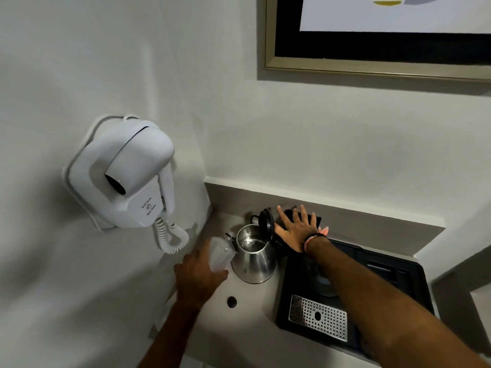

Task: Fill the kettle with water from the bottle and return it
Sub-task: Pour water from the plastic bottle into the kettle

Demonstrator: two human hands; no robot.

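A steel kettle point(255, 258) stands on the pale counter point(239, 330) with its black lid point(266, 223) hinged up and water showing inside. My left hand point(198, 277) grips a clear plastic bottle point(220, 253), tilted with its neck at the kettle's left rim. My right hand point(295, 229) is spread flat, fingers apart, just right of the lid, resting over a dark object at the back of the tray. The kettle's round base point(325, 285) sits on the black tray, partly hidden by my right forearm.
A black tray point(385, 282) with a perforated metal drip plate point(317, 317) lies right of the kettle. A white wall-mounted hair dryer point(125, 173) with a coiled cord hangs at the left. A small black bottle cap point(232, 302) lies on the counter. A framed picture point(372, 35) hangs above.
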